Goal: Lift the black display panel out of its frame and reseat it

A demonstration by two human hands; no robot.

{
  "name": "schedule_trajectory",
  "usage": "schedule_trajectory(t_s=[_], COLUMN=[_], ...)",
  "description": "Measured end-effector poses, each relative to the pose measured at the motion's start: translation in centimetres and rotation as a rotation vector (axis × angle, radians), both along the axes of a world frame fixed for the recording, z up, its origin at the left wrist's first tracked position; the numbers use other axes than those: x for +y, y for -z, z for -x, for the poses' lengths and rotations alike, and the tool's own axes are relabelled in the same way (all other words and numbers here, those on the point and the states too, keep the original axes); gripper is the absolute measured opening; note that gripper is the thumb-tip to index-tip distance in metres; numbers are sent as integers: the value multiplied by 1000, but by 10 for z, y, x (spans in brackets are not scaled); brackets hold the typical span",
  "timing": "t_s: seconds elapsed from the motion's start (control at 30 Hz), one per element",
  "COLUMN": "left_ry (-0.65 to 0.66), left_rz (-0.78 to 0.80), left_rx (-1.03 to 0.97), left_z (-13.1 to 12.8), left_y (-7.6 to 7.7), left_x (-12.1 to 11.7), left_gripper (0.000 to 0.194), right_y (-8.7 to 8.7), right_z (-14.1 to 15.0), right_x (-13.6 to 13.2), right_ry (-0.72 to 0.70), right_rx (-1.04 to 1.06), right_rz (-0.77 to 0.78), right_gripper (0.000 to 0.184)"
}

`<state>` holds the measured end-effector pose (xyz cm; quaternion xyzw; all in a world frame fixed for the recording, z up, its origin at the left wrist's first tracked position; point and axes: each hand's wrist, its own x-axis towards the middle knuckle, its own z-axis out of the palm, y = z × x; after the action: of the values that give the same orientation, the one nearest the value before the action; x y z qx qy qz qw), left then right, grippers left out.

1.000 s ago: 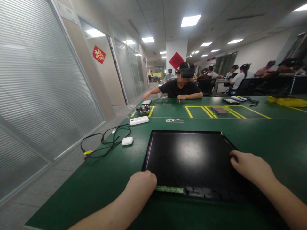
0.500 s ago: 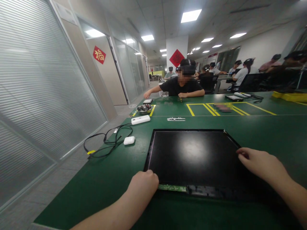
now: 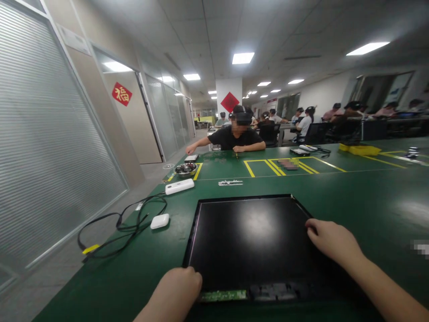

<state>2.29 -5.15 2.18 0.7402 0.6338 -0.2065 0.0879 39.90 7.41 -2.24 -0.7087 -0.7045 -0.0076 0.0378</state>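
Note:
A black LCD screen panel (image 3: 248,246) in a thin dark frame lies face up over the green table in front of me, with a bright reflection on its surface. Along its near edge runs a strip of green circuit board (image 3: 224,295). My left hand (image 3: 181,286) is closed on the near left corner, its fingertips hidden. On the right side, my right hand (image 3: 330,237) grips the frame edge between thumb and fingers. Whether the panel rests flat on the table or is slightly raised, I cannot tell.
To the left are a white earbud case (image 3: 160,221), black cables (image 3: 134,228) and a white power bank (image 3: 179,186). Beyond stand a metal bowl of small parts (image 3: 185,169) and white strips (image 3: 230,182). A person in black (image 3: 234,136) sits opposite. A yellow tray (image 3: 360,149) is far right.
The whole view has shifted, so the panel and table now appear lower and further left. Both hands keep their hold on the panel's edges.

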Motion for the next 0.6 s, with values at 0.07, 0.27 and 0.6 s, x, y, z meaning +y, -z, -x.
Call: schedule_trajectory(t_s=[0.07, 0.27, 0.6], left_ry=[-17, -105, -387], left_rz=[-17, -305, -535], left_rx=[-35, -361, -372], left_z=[9, 36, 66], left_y=[-6, -16, 39], left_x=[3, 11, 50], left_gripper=[25, 32, 67], right_y=[1, 11, 74], right_z=[-3, -40, -81], right_x=[0, 11, 51], right_ry=[-9, -8, 19], right_rx=[20, 314, 29], right_rz=[-17, -94, -209], right_gripper=[39, 37, 49])
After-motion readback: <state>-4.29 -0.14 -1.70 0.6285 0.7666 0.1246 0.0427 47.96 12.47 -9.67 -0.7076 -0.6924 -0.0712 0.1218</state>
